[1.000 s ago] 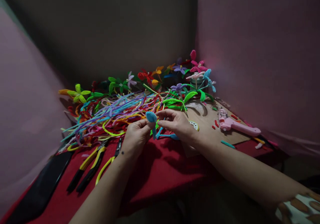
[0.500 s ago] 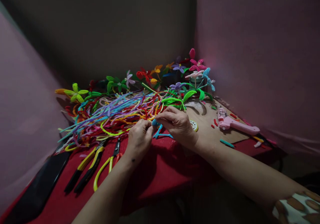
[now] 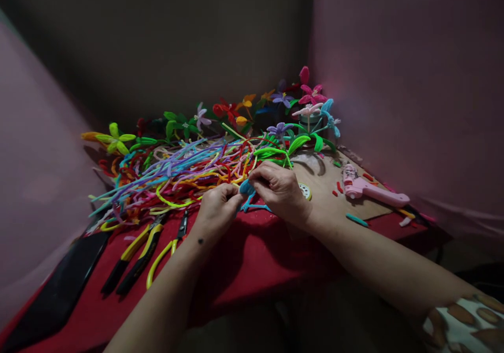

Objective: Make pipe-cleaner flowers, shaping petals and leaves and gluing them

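Between both hands is a small blue pipe-cleaner petal (image 3: 247, 187), held just above the front of the table. My left hand (image 3: 219, 206) pinches its left end between thumb and bent fingers. On the other side my right hand (image 3: 277, 188) grips it with thumb and fingertips, covering part of it. More blue pipe-cleaner pieces (image 3: 258, 206) lie below the hands on the red cloth; whether they join the held petal I cannot tell. A heap of coloured pipe cleaners (image 3: 189, 169) spreads just behind my left hand.
Yellow-black pliers (image 3: 137, 256) and yellow-handled scissors (image 3: 167, 258) lie left of my left arm, near a black flat object (image 3: 59, 290). At right, a pink glue gun (image 3: 370, 191) rests on a brown board (image 3: 326, 190). Pipe-cleaner flowers (image 3: 279, 130) line the back.
My hands have drawn slightly apart, and more of the blue petal shows between them. The view has shifted a little.
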A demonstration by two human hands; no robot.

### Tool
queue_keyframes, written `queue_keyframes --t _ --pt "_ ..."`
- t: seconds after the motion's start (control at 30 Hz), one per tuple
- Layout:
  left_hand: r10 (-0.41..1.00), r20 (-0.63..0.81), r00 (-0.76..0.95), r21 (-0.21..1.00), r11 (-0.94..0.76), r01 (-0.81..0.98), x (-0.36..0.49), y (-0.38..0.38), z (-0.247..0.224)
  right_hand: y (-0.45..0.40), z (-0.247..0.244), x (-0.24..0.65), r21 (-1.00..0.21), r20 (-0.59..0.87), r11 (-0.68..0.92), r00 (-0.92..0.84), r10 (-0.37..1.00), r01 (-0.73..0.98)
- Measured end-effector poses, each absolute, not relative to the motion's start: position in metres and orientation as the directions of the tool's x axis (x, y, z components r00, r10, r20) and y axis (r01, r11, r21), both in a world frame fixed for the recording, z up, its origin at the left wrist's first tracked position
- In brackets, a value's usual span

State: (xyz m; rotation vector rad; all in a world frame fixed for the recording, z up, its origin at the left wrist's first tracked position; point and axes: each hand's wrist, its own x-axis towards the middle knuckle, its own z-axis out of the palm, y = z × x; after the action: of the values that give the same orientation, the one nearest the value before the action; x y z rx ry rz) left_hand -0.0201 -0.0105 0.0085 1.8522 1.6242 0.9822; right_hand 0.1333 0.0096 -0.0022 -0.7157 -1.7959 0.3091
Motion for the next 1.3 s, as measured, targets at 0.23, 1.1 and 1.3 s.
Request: queue_keyframes --t 0.23,1.1,1.3 --pt "0.999 -0.026 0.028 0.94 0.015 0.34 -0.027 -0.006 0.014 0.017 -0.004 0.132 -0.722 0.675 0.662 -0.004 0.737 0.203" --pt "0.923 -0.242 0.298 0.904 0.103 0.416 -0.028 -0.002 0.009 0.037 0.003 0.15 -0.697 0.469 0.418 -0.07 0.88 0.583" --pt "0.902 -0.238 0.361 0.884 0.048 0.465 -0.014 -0.003 -0.004 0.034 0.013 0.152 -0.943 0.318 0.317 0.0 0.948 -0.102"
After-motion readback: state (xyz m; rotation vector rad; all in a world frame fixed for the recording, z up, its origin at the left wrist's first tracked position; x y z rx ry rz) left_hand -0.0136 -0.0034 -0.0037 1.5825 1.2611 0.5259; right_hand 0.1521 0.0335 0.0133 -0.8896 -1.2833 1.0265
